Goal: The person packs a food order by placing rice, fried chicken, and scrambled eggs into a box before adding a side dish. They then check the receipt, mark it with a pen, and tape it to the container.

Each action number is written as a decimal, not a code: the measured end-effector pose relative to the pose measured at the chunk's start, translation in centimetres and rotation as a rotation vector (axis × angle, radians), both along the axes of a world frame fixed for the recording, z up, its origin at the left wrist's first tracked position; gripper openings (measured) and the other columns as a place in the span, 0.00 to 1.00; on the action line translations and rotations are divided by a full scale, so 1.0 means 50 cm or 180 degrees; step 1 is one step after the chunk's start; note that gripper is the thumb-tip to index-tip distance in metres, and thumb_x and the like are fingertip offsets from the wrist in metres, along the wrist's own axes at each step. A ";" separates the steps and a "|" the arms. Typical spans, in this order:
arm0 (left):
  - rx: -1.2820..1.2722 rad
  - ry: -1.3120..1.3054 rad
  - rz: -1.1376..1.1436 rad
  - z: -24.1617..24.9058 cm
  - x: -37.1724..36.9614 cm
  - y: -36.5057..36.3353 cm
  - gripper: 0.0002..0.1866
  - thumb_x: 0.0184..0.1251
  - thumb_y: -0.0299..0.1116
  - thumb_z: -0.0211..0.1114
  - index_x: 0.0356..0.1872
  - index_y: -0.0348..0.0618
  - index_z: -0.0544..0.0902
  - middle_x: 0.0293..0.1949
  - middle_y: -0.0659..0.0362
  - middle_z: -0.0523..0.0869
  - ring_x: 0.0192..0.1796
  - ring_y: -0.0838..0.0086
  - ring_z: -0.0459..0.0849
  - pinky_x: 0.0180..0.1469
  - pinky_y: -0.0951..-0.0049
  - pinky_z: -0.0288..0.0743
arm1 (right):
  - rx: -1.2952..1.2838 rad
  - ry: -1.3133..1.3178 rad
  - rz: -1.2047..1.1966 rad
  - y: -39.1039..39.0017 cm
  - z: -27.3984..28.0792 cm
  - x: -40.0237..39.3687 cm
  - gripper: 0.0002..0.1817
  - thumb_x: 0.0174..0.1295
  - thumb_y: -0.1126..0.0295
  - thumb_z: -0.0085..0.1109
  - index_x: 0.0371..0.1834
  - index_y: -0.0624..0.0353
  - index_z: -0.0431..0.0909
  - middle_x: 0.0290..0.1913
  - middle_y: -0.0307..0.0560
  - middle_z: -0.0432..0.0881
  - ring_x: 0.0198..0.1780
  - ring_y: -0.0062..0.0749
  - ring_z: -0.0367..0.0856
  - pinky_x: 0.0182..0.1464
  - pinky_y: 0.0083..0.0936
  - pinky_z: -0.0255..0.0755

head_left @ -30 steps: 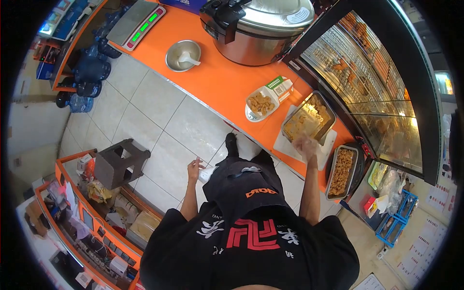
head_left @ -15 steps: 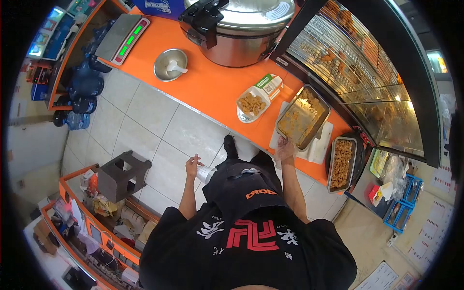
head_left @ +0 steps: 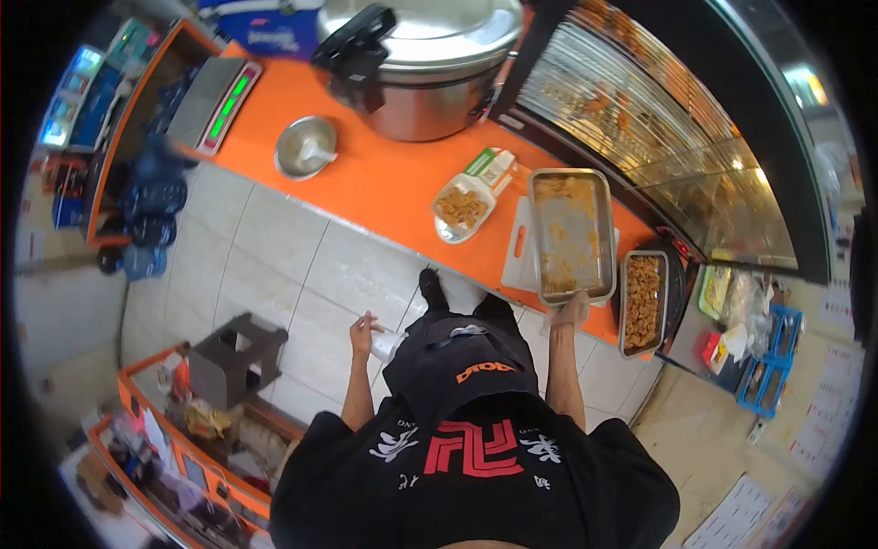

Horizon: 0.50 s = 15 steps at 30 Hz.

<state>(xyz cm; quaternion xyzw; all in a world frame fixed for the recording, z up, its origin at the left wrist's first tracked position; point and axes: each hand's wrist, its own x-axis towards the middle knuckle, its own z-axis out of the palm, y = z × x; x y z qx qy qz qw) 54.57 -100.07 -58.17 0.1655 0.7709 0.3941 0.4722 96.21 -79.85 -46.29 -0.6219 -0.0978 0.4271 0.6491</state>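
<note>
The metal tray (head_left: 573, 233) is at the right part of the orange counter (head_left: 384, 188), over a white board (head_left: 518, 261), with a thin, patchy layer of food on its bottom; whether it rests flat or is slightly raised cannot be told. The right hand (head_left: 569, 311), in what looks like a clear glove, grips its near short rim. Held at one end, a tray this long could tip or swing, so a firm pinch at the middle of the rim, a level bottom and slow turns would serve best, as would care not to knock the narrower tray of browned pieces (head_left: 643, 306) close by on the right. On the other side sits the paper box of food (head_left: 462, 209), also worth keeping clear of. Farther along are a steel bowl with a white spoon (head_left: 309, 148) and a big cooker (head_left: 421, 82). The left hand (head_left: 364, 331) hangs well apart from the tray, fingers loosely bent, beside something white; whether it holds that is unclear. Compared with half a second earlier, the tray has swung from a slant to nearly straight, the right hand has gone from its corner to the short rim, and the heap at the far end no longer shows.
</note>
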 end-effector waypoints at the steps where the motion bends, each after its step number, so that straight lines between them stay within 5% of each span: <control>1: -0.0031 0.0001 0.0007 -0.008 -0.002 -0.007 0.26 0.71 0.55 0.54 0.37 0.38 0.84 0.20 0.54 0.85 0.22 0.78 0.77 0.30 0.75 0.67 | 0.0008 -0.0044 0.0097 -0.008 0.015 0.007 0.08 0.65 0.66 0.55 0.41 0.58 0.76 0.38 0.38 0.77 0.38 0.26 0.76 0.40 0.24 0.74; 6: -0.0215 -0.0135 -0.0280 -0.022 -0.015 0.000 0.27 0.72 0.54 0.53 0.38 0.36 0.83 0.19 0.54 0.85 0.23 0.78 0.78 0.35 0.75 0.67 | -0.0007 0.0077 0.0411 0.017 0.199 -0.021 0.09 0.65 0.66 0.55 0.42 0.59 0.77 0.39 0.40 0.77 0.41 0.27 0.76 0.44 0.25 0.74; 12: 0.0212 0.0073 -0.0770 0.024 -0.020 0.163 0.26 0.73 0.51 0.53 0.36 0.33 0.83 0.20 0.54 0.84 0.25 0.75 0.83 0.37 0.74 0.69 | 0.0709 0.0587 0.0276 0.107 0.243 -0.064 0.10 0.68 0.66 0.54 0.41 0.63 0.76 0.41 0.46 0.77 0.44 0.32 0.77 0.49 0.29 0.75; 15: 0.0647 0.0053 -0.0883 0.055 -0.013 0.268 0.22 0.74 0.45 0.54 0.36 0.32 0.82 0.22 0.56 0.84 0.25 0.73 0.84 0.28 0.78 0.66 | 0.0905 0.0792 0.0099 0.147 0.334 -0.095 0.11 0.69 0.66 0.53 0.43 0.63 0.75 0.43 0.46 0.77 0.47 0.33 0.77 0.52 0.30 0.75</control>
